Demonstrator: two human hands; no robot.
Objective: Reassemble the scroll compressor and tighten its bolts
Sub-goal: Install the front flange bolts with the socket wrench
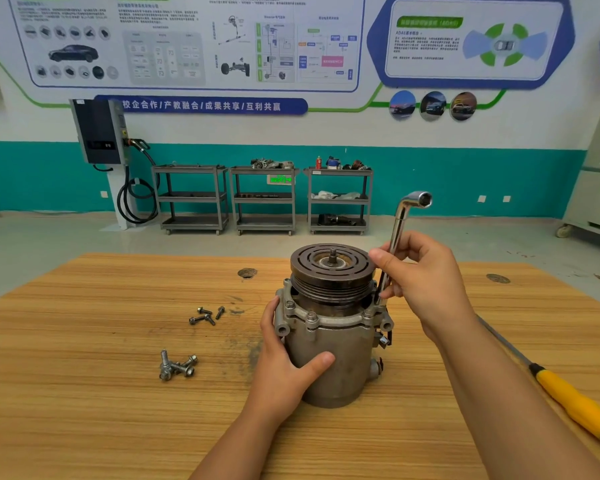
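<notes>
The scroll compressor (333, 344) stands upright on the wooden table (84, 393), its dark grooved pulley (331, 271) on top. My left hand (284, 362) grips the grey housing from the left, thumb across the front. My right hand (420, 278) holds a chrome L-shaped socket wrench (400, 220) upright. The wrench's lower end sits on a flange bolt at the compressor's right rear. Other bolts (311, 316) sit in the flange along the front.
Two groups of loose bolts lie on the table to the left, one (207, 315) farther back and one (177, 367) nearer. A yellow-handled screwdriver (568, 400) lies at the right. Three grey trolleys (264, 199) stand against the far wall.
</notes>
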